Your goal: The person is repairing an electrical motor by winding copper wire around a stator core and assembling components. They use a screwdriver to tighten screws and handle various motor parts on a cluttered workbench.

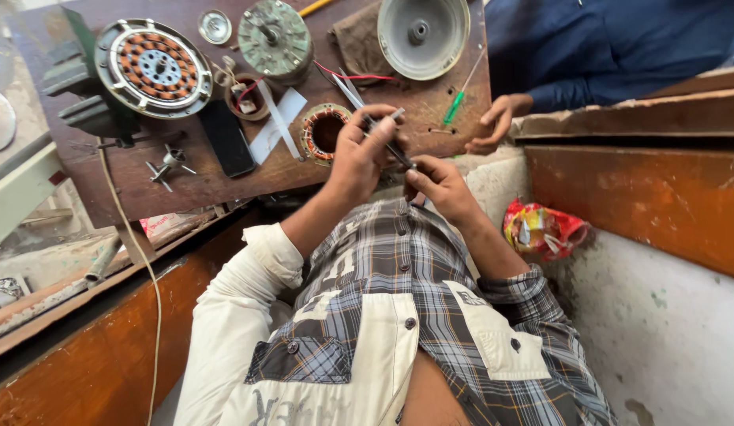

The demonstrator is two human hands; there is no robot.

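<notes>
Holding thin metal tool (387, 138), both hands clenched on it: left hand (357, 154), right hand (438, 180), near copper coil (325, 132) on worktop (225, 177). Stiff, light, probably slippery; take by shaft.

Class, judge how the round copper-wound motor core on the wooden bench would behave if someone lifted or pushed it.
The motor core looks dense with metal plates and copper windings, so probably heavy for its size. It lies flat on the bench, so it would likely slide, not roll. Its rigid build suggests stiffness.

Both hands meet over the workbench (225, 185) edge — the left hand (359, 154) and right hand (438, 183) grip 1 thin dark tool (387, 142) between them. Just beside lies a copper-wound coil (325, 130); a co-worker's hand (493, 124) rests near a green screwdriver (458, 101).
</notes>
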